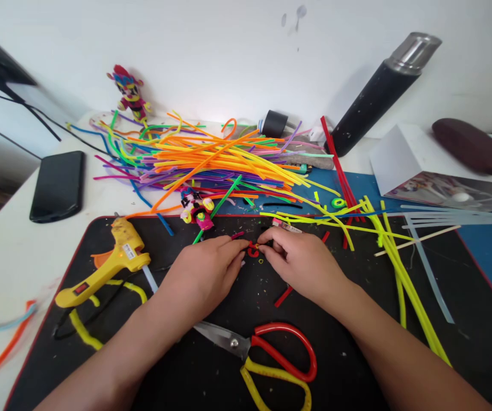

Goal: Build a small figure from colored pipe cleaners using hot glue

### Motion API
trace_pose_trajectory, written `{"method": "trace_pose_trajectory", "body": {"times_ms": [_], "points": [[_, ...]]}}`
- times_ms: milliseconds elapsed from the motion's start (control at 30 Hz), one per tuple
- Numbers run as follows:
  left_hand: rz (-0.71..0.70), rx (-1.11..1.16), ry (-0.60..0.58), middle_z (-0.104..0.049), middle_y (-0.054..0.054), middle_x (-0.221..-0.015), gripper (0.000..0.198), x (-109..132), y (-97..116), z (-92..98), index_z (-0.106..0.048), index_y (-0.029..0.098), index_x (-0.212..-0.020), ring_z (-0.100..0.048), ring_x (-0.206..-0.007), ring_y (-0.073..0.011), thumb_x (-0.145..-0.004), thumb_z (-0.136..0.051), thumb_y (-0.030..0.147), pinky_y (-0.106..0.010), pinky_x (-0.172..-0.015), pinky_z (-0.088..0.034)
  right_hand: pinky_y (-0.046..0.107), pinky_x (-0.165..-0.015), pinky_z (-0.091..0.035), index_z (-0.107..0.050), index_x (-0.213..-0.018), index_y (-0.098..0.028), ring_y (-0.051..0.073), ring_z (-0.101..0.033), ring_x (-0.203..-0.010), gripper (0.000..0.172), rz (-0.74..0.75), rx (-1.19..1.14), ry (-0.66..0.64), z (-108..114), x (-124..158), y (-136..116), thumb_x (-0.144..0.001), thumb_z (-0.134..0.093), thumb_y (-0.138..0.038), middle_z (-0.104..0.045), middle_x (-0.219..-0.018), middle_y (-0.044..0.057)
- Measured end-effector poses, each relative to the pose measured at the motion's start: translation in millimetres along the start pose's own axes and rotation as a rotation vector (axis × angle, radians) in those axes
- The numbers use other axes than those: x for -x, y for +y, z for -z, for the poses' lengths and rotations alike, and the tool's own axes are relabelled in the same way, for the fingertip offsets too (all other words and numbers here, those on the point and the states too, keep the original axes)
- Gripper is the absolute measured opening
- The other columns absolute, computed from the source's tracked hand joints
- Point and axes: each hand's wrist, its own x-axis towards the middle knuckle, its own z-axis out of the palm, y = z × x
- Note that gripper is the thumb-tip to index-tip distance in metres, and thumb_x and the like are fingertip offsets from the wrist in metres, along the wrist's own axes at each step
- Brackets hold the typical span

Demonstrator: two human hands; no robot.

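My left hand (206, 273) and my right hand (299, 260) meet over the black mat (357, 354). Both pinch a small red pipe-cleaner piece (253, 249) between their fingertips. Fingers of both hands are curled together around it. A short red stick (283, 296) lies on the mat just under my right hand. A small colourful pipe-cleaner figure (197, 212) sits just beyond my left hand.
A big heap of coloured pipe cleaners (212, 157) fills the back. Yellow glue gun (109, 264) at left, red-and-yellow scissors (271, 354) near me, phone (58, 185) far left, black flask (378, 91), white box (412, 160), small figure (129, 94) by the wall.
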Motion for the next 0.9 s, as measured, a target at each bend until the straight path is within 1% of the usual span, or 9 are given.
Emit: {"method": "trace_pose_trajectory", "body": {"times_ms": [267,467,667,900], "points": [[0.006,0.005,-0.003,-0.081,-0.007,-0.105,0.029,0.5,-1.0,-2.2,-0.074,0.017,-0.127,-0.078,-0.092,-0.0253,-0.103,-0.058,0.020,-0.035,-0.079,-0.062,0.027,-0.063,-0.039,-0.076,-0.104,-0.023,0.016,-0.064,-0.065,0.011,-0.008,0.025,-0.004,0.3,-0.5,-0.6,-0.098,-0.068,-0.022,-0.072,-0.074,-0.001],[0.038,0.016,-0.012,-0.081,-0.007,-0.106,0.033,-0.6,-0.1,-1.7,-0.072,0.016,-0.132,-0.079,-0.093,-0.0264,-0.103,-0.057,0.021,-0.038,-0.078,-0.063,0.027,-0.066,-0.041,-0.075,-0.106,-0.024,0.017,-0.068,-0.072,0.011,0.015,0.031,0.017,-1.7,0.3,0.3,-0.098,-0.068,-0.021,-0.078,-0.086,0.001],[-0.009,0.008,0.011,-0.081,-0.007,-0.105,0.031,-0.3,-1.3,-1.9,-0.075,0.017,-0.128,-0.079,-0.089,-0.0250,-0.103,-0.058,0.020,-0.036,-0.076,-0.064,0.027,-0.064,-0.039,-0.075,-0.105,-0.023,0.016,-0.065,-0.066,0.011,0.021,0.052,0.009,-1.6,1.0,-0.6,-0.098,-0.067,-0.021,-0.074,-0.076,0.000],[-0.013,-0.024,0.016,-0.081,-0.008,-0.105,0.031,0.8,-2.6,-3.6,-0.076,0.017,-0.128,-0.078,-0.090,-0.0242,-0.103,-0.057,0.021,-0.034,-0.076,-0.064,0.026,-0.062,-0.037,-0.075,-0.103,-0.023,0.015,-0.064,-0.065,0.009,-0.002,0.026,0.017,-1.0,0.8,-1.3,-0.098,-0.068,-0.023,-0.072,-0.074,-0.001]]}}
